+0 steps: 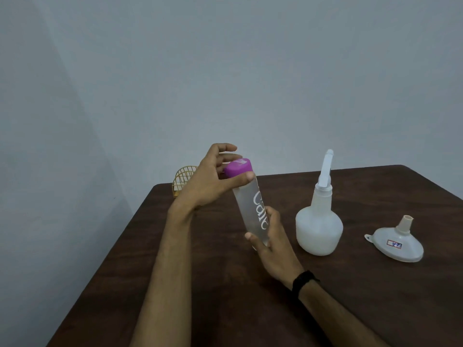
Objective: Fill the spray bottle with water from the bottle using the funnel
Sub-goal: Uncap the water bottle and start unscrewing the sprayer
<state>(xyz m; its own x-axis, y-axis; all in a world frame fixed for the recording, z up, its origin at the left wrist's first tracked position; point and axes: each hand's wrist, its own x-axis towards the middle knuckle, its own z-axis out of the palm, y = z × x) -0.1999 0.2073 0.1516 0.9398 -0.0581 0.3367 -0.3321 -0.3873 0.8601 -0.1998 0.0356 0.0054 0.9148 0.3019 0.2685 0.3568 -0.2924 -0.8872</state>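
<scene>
A clear water bottle [250, 209] with white lettering and a purple cap [237, 167] is held tilted above the table. My right hand [271, 241] grips its lower body. My left hand [215, 176] is curled around the purple cap, thumb and fingers on its sides. To the right stands a white spray bottle [318, 226] with its trigger head on. Farther right a white funnel [398, 242] lies upside down, spout pointing up, with a small sticker on its side.
Everything sits on a dark brown wooden table [225, 284], whose left edge runs diagonally toward me. A yellow wire holder [182, 180] stands at the table's far left corner, partly behind my left hand. A grey wall is behind the table.
</scene>
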